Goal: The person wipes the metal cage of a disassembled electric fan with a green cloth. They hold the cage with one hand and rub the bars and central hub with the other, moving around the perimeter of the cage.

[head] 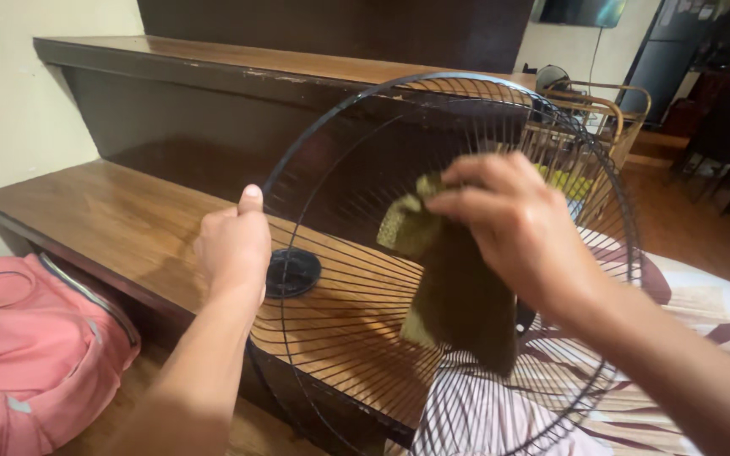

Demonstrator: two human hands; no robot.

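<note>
We grip the black wire fan guard at its nine o'clock rim with our left hand to hold it upright over the wooden stair step, while our right hand pinches an olive-green cloth against the wires near centre.

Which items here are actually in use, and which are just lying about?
In use: fan grille, held at its rim by the left hand; olive cloth, pressed to the wires by the right hand.

Lying about: pink backpack, wooden steps, rattan chair.
</note>
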